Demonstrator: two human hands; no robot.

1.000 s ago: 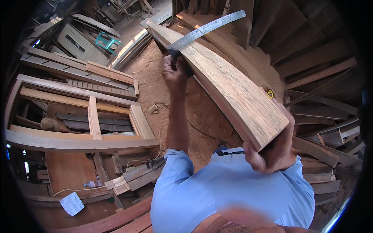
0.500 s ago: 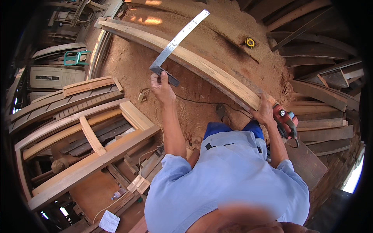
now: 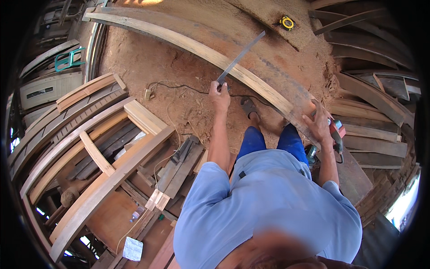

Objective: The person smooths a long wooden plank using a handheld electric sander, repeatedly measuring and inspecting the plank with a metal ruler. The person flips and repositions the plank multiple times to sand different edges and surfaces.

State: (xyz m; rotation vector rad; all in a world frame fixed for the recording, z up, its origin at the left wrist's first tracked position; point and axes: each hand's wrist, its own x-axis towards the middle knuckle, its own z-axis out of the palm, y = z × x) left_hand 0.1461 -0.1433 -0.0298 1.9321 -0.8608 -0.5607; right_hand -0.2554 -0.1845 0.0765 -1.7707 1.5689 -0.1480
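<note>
My left hand [image 3: 219,96] grips a carpenter's square [image 3: 242,56] by its dark stock. The metal blade points up and to the right, across a long pale wooden beam [image 3: 192,47]; whether it touches the wood I cannot tell. This beam lies along the near side of a wide, dusty board [image 3: 277,67]. Off the beam's right end, my right hand [image 3: 319,125] has its fingers spread and holds nothing, over or against the board's end. Just beyond that hand sits a red power tool [image 3: 338,130], partly hidden.
A yellow and black tape measure [image 3: 286,23] lies at the far side. Wooden frames [image 3: 107,170] and planks fill the left, with a green plastic stool [image 3: 69,59] behind them. Stacked timber [image 3: 371,130] lines the right. A dark cord [image 3: 179,85] crosses the dusty ground.
My right hand has let go of the beam's end and shifted right, opening its fingers. My left hand has brought the square rightward, turning the blade more edge-on. The view has shifted too.
</note>
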